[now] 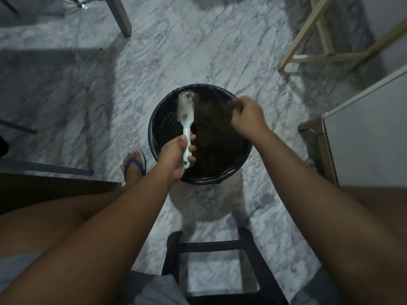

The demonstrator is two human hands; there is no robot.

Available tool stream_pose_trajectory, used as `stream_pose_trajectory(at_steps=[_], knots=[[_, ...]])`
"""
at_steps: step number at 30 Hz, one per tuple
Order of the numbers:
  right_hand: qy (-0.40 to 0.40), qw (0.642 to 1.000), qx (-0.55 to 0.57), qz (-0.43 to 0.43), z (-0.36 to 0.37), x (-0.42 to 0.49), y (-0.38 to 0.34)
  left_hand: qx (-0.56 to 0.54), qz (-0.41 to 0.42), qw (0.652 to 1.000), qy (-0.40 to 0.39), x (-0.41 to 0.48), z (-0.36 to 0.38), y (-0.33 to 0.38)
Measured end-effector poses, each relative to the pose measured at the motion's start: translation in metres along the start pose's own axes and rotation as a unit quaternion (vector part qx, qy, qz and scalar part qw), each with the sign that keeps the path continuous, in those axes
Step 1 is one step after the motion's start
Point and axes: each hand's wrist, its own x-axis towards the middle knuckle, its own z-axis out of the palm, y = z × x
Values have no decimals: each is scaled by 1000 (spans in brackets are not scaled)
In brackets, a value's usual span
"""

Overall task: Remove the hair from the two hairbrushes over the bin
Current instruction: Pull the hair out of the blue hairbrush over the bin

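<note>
Over the black bin (154, 137), pale mint hairbrush (186, 119) with matted hair, left grip (176, 157) around its handle

Your left hand (176, 158) is closed in a fist-like grip around the handle it holds, thumb uppermost, fingertips wrapping round from the right side. Your left forearm runs up from the lower left of the view, bare and nearly straight. Your right hand (247, 118) sits higher and further right, slightly motion-blurred, its fingers curled together in a pinch and pointing left. Your right forearm extends from the lower right, also bare, wrist bent slightly inward.
</note>
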Motion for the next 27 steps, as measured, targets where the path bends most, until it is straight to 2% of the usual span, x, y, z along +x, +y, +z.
stream_pose_trajectory(at_steps=[2,3,4,6,8,9,10,12,14,16,18,21,27], knots=[[-198,971,-118,68,10,-3,13,8,6,1000,-5,-2,1,2],[-239,962,-113,66,14,-5,12,12,7,1000,-8,-2,1,2],[-240,968,-62,45,16,-8,8,18,6,1000,-10,-2,1,2],[-173,980,101,12,21,-12,-4,33,4,999,-16,-2,0,1],[-121,965,232,13,25,-11,-18,52,3,998,-25,-3,1,0],[-118,957,264,16,27,-11,-24,62,4,998,-30,-5,2,-1],[-116,958,263,15,30,-10,-26,74,6,997,-35,-6,4,-1],[-85,977,192,-18,35,-8,-25,93,10,995,-41,-9,8,-2],[2,992,114,-59,35,-1,-22,103,13,994,-37,-11,11,-2],[78,990,94,-69,30,4,-20,106,16,994,-26,-9,11,-3],[119,985,93,-87,22,5,-21,108,14,994,-13,-8,12,-5],[162,966,133,-152,9,3,-31,80,-6,997,6,-6,17,-7],[299,882,272,-241,-27,5,-54,32,-12,998,55,0,9,-6]])
